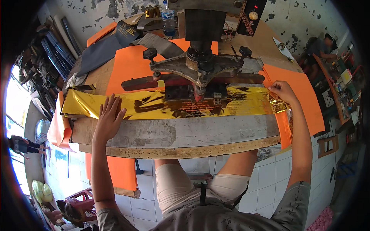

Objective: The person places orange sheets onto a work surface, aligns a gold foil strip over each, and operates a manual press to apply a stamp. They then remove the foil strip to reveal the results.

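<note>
A long strip of shiny gold foil (148,111) stretches from left to right across the worktable, under a hot-stamping press (198,71). Dark stamped-out patches and lettering mark its middle and right part. My left hand (109,120) lies flat on the foil near its left end, fingers stretched out. At the right end, my right hand (284,92) pinches the upper edge of the foil, where it is crumpled; the fingertips are partly hidden. The press head sits over the middle of the strip, and whether it touches the foil I cannot tell.
Orange sheets (302,96) lie on the right, with another orange sheet (129,69) behind the foil. Dark grey sheets (98,54), a water bottle (168,19) and a gold roll (152,12) occupy the back. A person (322,50) sits at another bench far right.
</note>
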`<control>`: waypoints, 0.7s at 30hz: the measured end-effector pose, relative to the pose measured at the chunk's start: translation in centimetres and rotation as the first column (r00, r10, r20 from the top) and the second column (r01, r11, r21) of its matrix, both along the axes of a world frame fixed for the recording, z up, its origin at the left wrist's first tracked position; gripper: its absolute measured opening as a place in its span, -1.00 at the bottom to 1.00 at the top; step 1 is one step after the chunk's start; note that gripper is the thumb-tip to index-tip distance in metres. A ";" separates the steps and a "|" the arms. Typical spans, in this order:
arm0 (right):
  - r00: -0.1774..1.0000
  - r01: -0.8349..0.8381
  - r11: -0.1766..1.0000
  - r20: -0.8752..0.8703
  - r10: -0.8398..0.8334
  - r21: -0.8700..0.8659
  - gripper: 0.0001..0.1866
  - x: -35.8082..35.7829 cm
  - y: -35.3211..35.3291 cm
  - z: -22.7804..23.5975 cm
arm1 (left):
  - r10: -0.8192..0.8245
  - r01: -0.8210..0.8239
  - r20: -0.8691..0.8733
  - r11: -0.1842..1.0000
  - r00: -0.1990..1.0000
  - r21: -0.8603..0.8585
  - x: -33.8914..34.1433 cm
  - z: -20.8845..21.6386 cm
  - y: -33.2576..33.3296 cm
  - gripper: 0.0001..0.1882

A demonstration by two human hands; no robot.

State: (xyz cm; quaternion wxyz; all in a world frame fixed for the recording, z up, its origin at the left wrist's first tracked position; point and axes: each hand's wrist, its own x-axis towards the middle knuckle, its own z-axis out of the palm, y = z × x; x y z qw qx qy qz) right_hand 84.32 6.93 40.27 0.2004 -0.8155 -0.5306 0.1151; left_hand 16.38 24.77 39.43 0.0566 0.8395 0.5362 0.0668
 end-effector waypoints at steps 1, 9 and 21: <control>1.000 0.000 1.000 -0.002 0.000 -0.001 -0.69 0.0 0.0 -0.1 | 0.001 -0.001 0.002 1.000 1.000 0.000 0.0 0.0 0.1 -0.30; 1.000 -0.005 1.000 -0.010 0.005 -0.001 -0.68 -0.1 -0.1 0.0 | 0.024 -0.024 0.000 0.999 1.000 -0.040 0.1 0.4 0.3 -0.30; 1.000 0.005 0.997 -0.007 -0.005 -0.079 -0.71 -0.1 -0.6 0.7 | 0.006 -0.005 0.036 0.999 0.999 -0.037 -0.4 -0.2 0.6 -0.28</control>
